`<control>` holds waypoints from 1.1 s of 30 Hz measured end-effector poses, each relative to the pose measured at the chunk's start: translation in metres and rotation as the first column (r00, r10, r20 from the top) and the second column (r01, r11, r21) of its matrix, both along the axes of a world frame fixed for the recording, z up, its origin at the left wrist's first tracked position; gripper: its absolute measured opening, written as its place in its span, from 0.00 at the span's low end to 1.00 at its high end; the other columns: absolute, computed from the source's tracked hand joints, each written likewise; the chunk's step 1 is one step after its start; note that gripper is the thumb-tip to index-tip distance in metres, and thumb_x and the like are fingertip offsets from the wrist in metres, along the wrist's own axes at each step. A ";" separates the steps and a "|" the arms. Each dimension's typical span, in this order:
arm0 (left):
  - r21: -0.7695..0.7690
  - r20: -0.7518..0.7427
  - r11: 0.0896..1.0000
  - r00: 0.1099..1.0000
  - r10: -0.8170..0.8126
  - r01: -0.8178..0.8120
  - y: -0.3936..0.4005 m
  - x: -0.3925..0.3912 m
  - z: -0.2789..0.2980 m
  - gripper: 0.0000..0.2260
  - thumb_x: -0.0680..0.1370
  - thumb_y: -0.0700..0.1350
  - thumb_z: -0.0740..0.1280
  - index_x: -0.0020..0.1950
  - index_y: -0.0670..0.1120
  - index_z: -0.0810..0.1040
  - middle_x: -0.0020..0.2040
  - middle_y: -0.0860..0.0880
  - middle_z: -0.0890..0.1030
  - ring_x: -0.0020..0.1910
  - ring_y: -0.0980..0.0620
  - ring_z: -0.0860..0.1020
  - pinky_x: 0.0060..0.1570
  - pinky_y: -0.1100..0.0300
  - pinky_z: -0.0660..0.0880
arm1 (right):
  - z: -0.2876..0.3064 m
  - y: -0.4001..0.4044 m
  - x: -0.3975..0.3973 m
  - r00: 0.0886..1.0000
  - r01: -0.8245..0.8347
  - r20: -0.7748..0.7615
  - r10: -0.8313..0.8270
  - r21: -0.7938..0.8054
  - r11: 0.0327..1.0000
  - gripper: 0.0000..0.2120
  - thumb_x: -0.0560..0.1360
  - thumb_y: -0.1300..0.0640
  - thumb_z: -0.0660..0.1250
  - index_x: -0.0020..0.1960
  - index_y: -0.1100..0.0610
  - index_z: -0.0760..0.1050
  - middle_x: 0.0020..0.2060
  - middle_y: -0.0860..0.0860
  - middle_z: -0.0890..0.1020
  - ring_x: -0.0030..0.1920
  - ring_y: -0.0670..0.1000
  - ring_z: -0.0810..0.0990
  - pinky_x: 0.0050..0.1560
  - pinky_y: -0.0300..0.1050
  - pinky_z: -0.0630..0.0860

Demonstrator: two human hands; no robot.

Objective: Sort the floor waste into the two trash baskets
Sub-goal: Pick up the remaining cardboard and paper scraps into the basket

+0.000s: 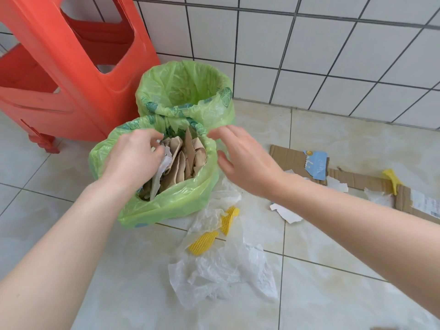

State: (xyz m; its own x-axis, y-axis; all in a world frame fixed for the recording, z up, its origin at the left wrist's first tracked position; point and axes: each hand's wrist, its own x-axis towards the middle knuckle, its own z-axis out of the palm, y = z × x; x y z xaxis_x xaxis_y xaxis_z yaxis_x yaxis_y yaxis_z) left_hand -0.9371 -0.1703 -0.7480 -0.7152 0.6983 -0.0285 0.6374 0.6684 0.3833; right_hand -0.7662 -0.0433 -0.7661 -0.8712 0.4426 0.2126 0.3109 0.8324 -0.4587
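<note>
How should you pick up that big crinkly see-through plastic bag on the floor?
Probably pinch the clear plastic bag from above at a raised crumpled fold near its middle. It lies limp and spread flat on the floor tiles, so its edges give little to grab. The open right hand is nearest; yellow foam netting tangled in it may lift too.

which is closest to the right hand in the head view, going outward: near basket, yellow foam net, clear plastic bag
From the right hand:
1. near basket, just left of it
2. yellow foam net, on the floor below
3. clear plastic bag, farther toward the camera
</note>
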 end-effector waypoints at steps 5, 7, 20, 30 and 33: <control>0.270 -0.094 0.956 0.991 -0.091 0.113 0.027 0.067 0.031 0.12 0.77 0.45 0.61 0.58 0.51 0.80 0.46 0.52 0.83 0.46 0.48 0.80 0.47 0.50 0.78 | -0.013 0.032 0.050 0.988 0.148 0.060 -0.144 -0.080 0.986 0.14 0.76 0.64 0.59 0.61 0.60 0.72 0.57 0.54 0.77 0.58 0.53 0.75 0.55 0.39 0.66; 0.324 -0.110 0.936 0.988 -0.111 0.141 0.037 0.088 0.032 0.11 0.76 0.45 0.62 0.56 0.52 0.80 0.44 0.52 0.83 0.45 0.48 0.81 0.46 0.50 0.78 | -0.022 0.044 0.072 0.973 0.225 0.080 -0.217 -0.115 0.968 0.13 0.76 0.63 0.58 0.60 0.58 0.73 0.56 0.52 0.76 0.57 0.52 0.75 0.53 0.38 0.66; 0.068 0.092 0.973 0.970 -0.225 0.219 0.112 0.142 -0.091 0.09 0.75 0.43 0.62 0.52 0.47 0.79 0.46 0.46 0.83 0.48 0.42 0.79 0.44 0.49 0.78 | -0.086 0.108 0.151 0.868 0.457 0.292 -0.402 -0.151 0.876 0.11 0.76 0.63 0.60 0.55 0.60 0.77 0.53 0.56 0.78 0.55 0.56 0.77 0.52 0.45 0.72; -0.238 0.064 0.929 0.959 -0.275 0.282 0.197 0.102 -0.145 0.12 0.76 0.39 0.60 0.57 0.41 0.77 0.57 0.41 0.78 0.56 0.40 0.77 0.51 0.49 0.75 | -0.130 0.177 0.100 0.717 0.420 0.616 -0.326 -0.009 0.907 0.19 0.75 0.58 0.62 0.65 0.62 0.67 0.58 0.58 0.71 0.62 0.61 0.68 0.61 0.51 0.67; -0.282 0.076 0.920 0.962 -0.261 0.271 0.203 0.094 -0.161 0.13 0.76 0.39 0.60 0.59 0.40 0.76 0.58 0.41 0.77 0.57 0.40 0.76 0.53 0.49 0.75 | -0.150 0.183 0.096 0.670 0.403 0.660 -0.339 0.060 0.913 0.20 0.75 0.59 0.63 0.66 0.62 0.65 0.60 0.59 0.70 0.63 0.61 0.66 0.60 0.52 0.68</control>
State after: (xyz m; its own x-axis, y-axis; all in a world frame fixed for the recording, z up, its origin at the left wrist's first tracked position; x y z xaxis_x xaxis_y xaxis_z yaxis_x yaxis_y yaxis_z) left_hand -0.8435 0.0322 -0.9085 -0.4988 0.8206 -0.2789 0.7962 0.5610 0.2266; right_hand -0.6703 0.1401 -0.9157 -0.5380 0.7478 -0.3891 0.8298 0.5511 -0.0882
